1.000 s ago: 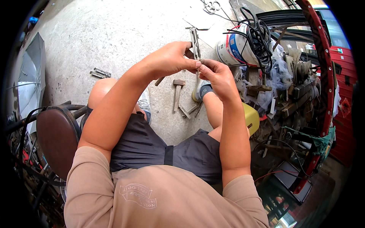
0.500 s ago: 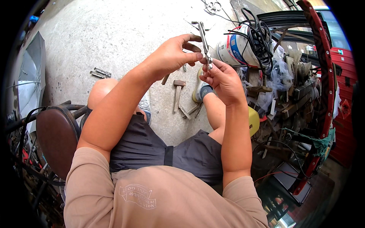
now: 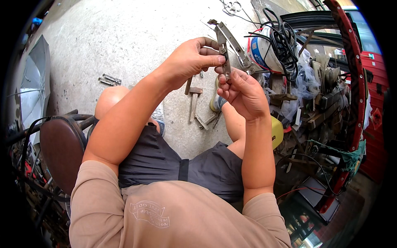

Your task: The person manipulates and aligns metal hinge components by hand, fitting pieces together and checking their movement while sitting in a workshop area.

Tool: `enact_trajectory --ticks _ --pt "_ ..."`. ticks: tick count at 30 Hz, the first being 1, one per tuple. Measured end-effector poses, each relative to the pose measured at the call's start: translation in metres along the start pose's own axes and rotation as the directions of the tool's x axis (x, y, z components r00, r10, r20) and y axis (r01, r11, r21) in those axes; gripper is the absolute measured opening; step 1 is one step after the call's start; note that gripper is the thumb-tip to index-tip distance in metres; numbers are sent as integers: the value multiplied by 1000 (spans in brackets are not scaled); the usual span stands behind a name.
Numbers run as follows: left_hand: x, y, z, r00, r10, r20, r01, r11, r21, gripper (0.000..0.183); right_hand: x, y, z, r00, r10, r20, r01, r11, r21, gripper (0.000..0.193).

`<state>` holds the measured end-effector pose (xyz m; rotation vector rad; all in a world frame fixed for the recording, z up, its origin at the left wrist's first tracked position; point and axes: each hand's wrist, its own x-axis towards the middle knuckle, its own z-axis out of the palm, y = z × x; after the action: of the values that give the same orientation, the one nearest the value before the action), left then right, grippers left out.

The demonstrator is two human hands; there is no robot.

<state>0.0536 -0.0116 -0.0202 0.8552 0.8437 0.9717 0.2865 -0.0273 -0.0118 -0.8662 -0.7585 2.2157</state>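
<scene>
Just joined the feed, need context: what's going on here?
Someone in a tan shirt is handling a jointed metal linkage with both bare hands. The left hand pinches it partway along, and the right hand grips its lower end; its bars stand splayed at an angle. Below, a hammer lies on the concrete floor, and more metal pieces lie off to the left. A bucket with black cable stands to the right.
</scene>
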Motion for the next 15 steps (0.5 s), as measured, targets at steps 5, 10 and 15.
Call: enact_trajectory --ticks 5,10,15 --pt "1 -3 -1 1000 -1 25 2 998 -59 47 -1 -2 2 998 -9 61 8 1000 27 46" --pt "5 -9 -2 999 4 54 1 996 -86 47 -3 -1 0 995 -27 100 22 998 58 47" --pt "4 -8 -3 994 -19 107 34 990 -137 47 -3 -3 5 996 -23 82 17 997 70 39"
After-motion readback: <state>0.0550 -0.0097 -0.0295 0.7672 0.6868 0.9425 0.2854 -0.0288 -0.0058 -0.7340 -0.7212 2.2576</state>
